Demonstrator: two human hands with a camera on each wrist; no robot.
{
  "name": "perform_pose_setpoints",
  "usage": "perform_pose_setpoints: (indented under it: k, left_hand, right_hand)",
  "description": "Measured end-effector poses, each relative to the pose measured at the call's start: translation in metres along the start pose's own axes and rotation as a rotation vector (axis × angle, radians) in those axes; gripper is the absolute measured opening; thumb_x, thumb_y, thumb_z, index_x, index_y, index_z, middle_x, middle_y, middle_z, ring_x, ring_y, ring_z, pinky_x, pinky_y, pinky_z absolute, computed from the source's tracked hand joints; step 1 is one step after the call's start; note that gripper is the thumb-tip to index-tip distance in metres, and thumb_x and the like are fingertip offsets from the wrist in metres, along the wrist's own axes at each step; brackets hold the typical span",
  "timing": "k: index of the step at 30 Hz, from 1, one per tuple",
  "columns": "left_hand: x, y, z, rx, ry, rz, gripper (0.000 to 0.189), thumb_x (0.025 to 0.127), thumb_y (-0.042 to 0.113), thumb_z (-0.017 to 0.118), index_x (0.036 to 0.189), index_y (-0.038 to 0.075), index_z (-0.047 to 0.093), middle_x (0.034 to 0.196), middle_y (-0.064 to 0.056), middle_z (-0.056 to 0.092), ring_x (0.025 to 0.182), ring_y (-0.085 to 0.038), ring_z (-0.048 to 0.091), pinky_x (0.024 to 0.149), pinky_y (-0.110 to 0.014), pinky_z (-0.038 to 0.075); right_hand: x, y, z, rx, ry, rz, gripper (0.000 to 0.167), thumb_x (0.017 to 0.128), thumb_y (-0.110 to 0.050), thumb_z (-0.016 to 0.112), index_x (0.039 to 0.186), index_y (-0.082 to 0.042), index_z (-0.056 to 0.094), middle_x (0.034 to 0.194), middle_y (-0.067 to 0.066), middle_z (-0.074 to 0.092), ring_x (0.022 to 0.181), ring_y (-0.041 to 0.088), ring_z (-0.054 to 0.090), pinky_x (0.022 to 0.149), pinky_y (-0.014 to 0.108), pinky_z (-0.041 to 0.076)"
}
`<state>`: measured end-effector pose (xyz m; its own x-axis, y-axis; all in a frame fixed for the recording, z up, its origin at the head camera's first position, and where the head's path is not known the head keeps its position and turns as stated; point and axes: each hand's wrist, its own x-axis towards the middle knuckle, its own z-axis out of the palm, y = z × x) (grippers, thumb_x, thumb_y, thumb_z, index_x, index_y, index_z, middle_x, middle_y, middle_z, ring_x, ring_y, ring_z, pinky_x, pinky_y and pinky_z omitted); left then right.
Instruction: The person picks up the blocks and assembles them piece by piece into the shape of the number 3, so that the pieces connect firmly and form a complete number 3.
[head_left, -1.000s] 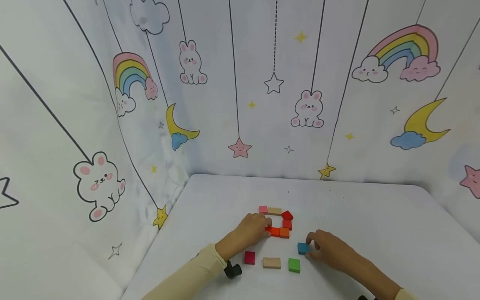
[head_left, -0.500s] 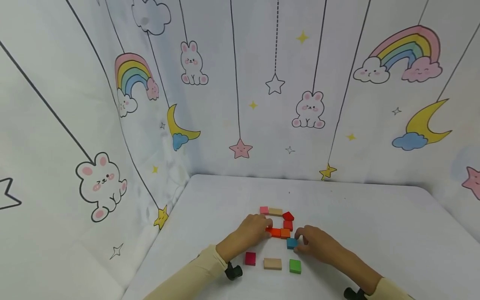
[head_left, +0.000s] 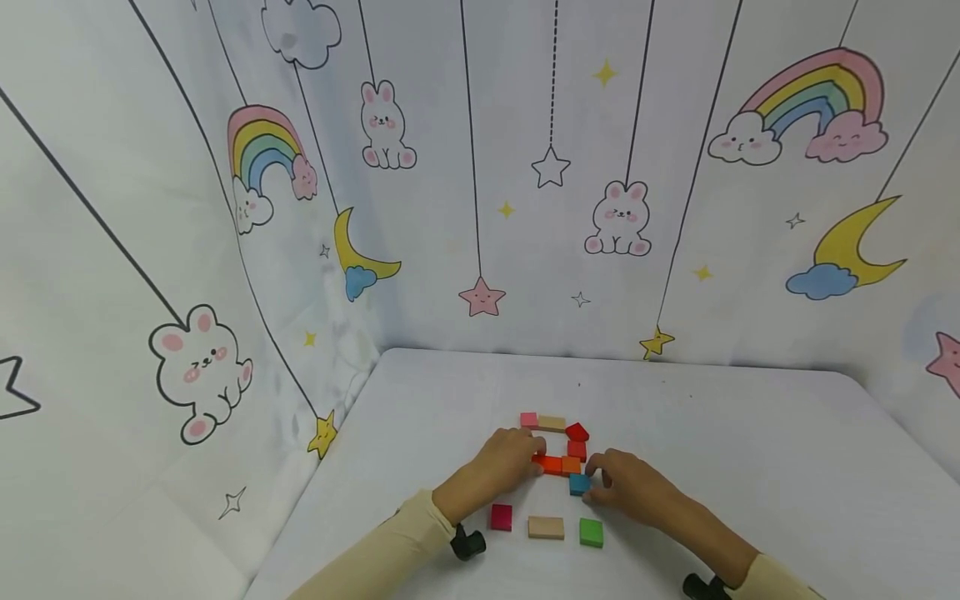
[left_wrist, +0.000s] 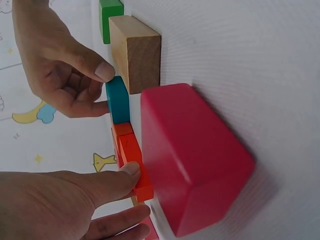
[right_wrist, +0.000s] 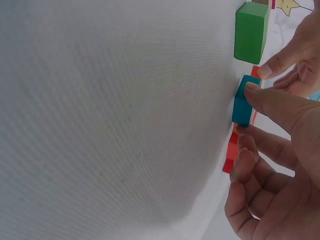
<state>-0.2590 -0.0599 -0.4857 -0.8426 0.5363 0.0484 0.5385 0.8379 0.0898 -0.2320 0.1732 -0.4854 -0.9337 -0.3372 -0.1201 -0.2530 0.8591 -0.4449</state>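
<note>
In the head view, my right hand (head_left: 633, 490) pinches a blue block (head_left: 579, 484) between thumb and index finger, just below the small orange block (head_left: 571, 466). The left wrist view shows this blue block (left_wrist: 118, 100) against or very close to the orange one. My left hand (head_left: 502, 460) is at the left end of a longer orange-red block (head_left: 551, 465); its thumb lies on the near side and the fingers are on the far side, holding it. That block and the orange one sit end to end in a row. The hand hides part of its left end.
Above the row, a pink block (head_left: 528, 420), a wooden block (head_left: 552, 423), a red pointed block (head_left: 577, 432) and a red block (head_left: 576, 451) form a bent line. Nearer me lie a crimson block (head_left: 501, 517), another wooden block (head_left: 546, 527) and a green block (head_left: 591, 532).
My right hand has slid the blue block leftward and slightly away from me, up to the orange block. My left hand has stayed in place at the orange-red block.
</note>
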Motion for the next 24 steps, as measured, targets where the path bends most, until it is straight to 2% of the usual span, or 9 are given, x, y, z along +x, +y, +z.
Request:
perform_pose_setpoints:
  k: [6, 10, 14, 18, 21, 24]
  left_hand:
    - [0.002, -0.001, 0.002, 0.009, 0.0, 0.002, 0.026, 0.094, 0.032, 0.082, 0.116, 0.019, 0.077, 0.1, 0.002, 0.072, 0.087, -0.013, 0.062, 0.087, -0.029, 0.054]
    - [0.003, -0.002, 0.004, 0.01, 0.002, 0.006, 0.026, 0.094, 0.032, 0.082, 0.116, 0.019, 0.077, 0.1, 0.002, 0.072, 0.086, -0.012, 0.062, 0.087, -0.028, 0.054]
    - [0.003, -0.002, 0.004, 0.011, 0.002, 0.015, 0.027, 0.094, 0.032, 0.082, 0.117, 0.019, 0.077, 0.1, 0.002, 0.072, 0.086, -0.012, 0.062, 0.086, -0.028, 0.054]
    - [0.003, -0.002, 0.004, 0.018, 0.006, 0.016, 0.026, 0.095, 0.033, 0.081, 0.116, 0.019, 0.076, 0.101, 0.002, 0.072, 0.087, -0.012, 0.062, 0.087, -0.028, 0.054]
    - [0.002, -0.003, 0.004, 0.021, 0.01, 0.016, 0.026, 0.095, 0.033, 0.081, 0.116, 0.019, 0.076, 0.102, 0.002, 0.073, 0.087, -0.013, 0.062, 0.087, -0.028, 0.054]
    - [0.001, -0.003, 0.005, 0.019, 0.006, 0.014, 0.026, 0.095, 0.034, 0.081, 0.117, 0.019, 0.076, 0.102, 0.001, 0.072, 0.088, -0.013, 0.062, 0.088, -0.028, 0.054]
  right_hand:
    - [-0.006, -0.003, -0.004, -0.001, 0.004, 0.017, 0.036, 0.084, -0.024, 0.09, 0.113, -0.017, 0.071, 0.084, -0.002, 0.057, 0.077, 0.014, 0.052, 0.066, 0.026, 0.051]
    - [-0.012, -0.004, -0.008, -0.013, -0.005, 0.047, 0.032, 0.085, -0.027, 0.089, 0.109, -0.018, 0.07, 0.086, -0.001, 0.058, 0.078, 0.015, 0.053, 0.067, 0.028, 0.054]
    - [-0.022, -0.007, -0.012, -0.055, -0.07, 0.041, 0.029, 0.084, -0.031, 0.089, 0.104, -0.023, 0.07, 0.089, -0.003, 0.06, 0.081, 0.016, 0.056, 0.075, 0.038, 0.059]
    - [-0.034, -0.01, -0.014, -0.069, -0.159, -0.012, 0.038, 0.08, -0.029, 0.093, 0.111, -0.029, 0.071, 0.095, -0.007, 0.062, 0.087, 0.016, 0.058, 0.077, 0.046, 0.06]
    - [-0.04, -0.012, -0.014, -0.061, -0.206, -0.042, 0.047, 0.079, -0.024, 0.093, 0.12, -0.033, 0.071, 0.097, -0.01, 0.06, 0.089, 0.014, 0.058, 0.075, 0.042, 0.061]
    - [-0.044, -0.012, -0.011, -0.075, -0.234, -0.072, 0.046, 0.081, -0.022, 0.091, 0.121, -0.036, 0.072, 0.096, -0.011, 0.058, 0.087, 0.01, 0.057, 0.074, 0.037, 0.059]
